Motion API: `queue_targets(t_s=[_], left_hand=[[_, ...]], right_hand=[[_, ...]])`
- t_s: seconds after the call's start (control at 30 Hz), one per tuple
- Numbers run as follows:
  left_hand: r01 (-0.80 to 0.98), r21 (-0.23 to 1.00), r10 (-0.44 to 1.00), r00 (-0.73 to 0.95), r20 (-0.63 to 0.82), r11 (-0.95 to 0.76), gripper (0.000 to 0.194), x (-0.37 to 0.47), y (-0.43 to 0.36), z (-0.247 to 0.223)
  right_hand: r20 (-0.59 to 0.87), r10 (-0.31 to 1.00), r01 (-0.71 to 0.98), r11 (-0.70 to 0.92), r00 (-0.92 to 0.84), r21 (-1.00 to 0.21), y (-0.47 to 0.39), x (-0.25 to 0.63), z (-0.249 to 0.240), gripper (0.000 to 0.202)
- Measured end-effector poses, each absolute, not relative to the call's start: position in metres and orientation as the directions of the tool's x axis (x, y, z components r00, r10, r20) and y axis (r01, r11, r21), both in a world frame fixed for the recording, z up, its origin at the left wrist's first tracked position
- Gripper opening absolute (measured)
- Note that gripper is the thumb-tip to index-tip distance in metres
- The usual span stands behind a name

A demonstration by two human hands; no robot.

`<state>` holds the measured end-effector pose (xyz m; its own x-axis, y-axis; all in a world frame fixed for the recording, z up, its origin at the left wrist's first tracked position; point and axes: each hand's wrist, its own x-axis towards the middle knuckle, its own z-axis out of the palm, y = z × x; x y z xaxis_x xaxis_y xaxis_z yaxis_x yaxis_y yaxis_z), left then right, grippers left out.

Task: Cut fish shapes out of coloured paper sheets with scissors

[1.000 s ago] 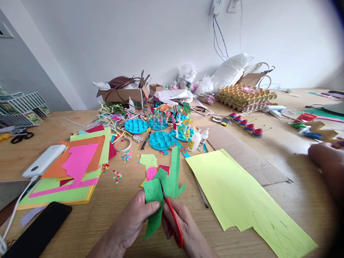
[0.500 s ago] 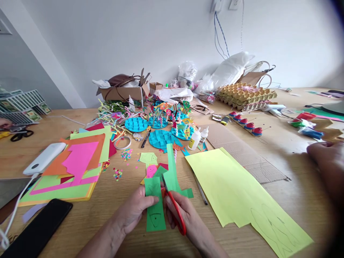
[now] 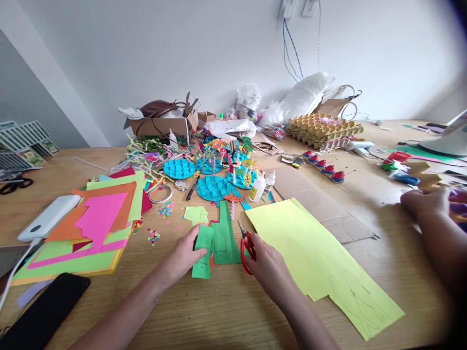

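My left hand (image 3: 185, 253) pinches a narrow strip of green paper (image 3: 203, 262) with pencil drawings on it, thumb on top. Close by on its right lies a larger green paper piece (image 3: 224, 243), with a long upright arm and a drawn shape. My right hand (image 3: 264, 257) grips red-handled scissors (image 3: 247, 250), their blades pointing up and left, apart from the paper. Just beyond my left hand rests a pale yellow-green paper piece (image 3: 195, 214) with a drawn fish. A big yellow sheet (image 3: 306, 248) with pencilled outlines lies to the right of the scissors.
Coloured paper sheets (image 3: 98, 214), a power bank (image 3: 49, 218) and a black phone (image 3: 47, 311) lie left. Blue discs with decorations (image 3: 215, 187), glue bottles (image 3: 257, 188) and a roll of tape (image 3: 160, 194) stand ahead. Another person's hand (image 3: 426, 199) is at the right edge.
The scissors have moved right, away from the green strip. My left hand has shifted the strip up and left, and the larger green piece now lies more exposed beside it.
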<state>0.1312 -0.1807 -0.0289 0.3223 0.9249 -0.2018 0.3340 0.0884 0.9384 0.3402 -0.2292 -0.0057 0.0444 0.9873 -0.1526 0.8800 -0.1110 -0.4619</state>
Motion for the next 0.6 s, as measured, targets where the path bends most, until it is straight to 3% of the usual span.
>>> queue_targets(t_s=[0.2, 0.6], left_hand=[[0.467, 0.884, 0.968, 0.228, -0.109, -0.011, 0.059, 0.127, -0.173, -0.037], [0.521, 0.828, 0.967, 0.239, 0.091, -0.207, 0.051, 0.131, -0.179, -0.028]], right_hand=[[-0.156, 0.988, 0.911, -0.072, 0.009, -0.406, -0.227, 0.334, -0.017, 0.034], [-0.131, 0.991, 0.925, -0.058, 0.009, -0.375, -0.23, 0.33, -0.021, 0.021]])
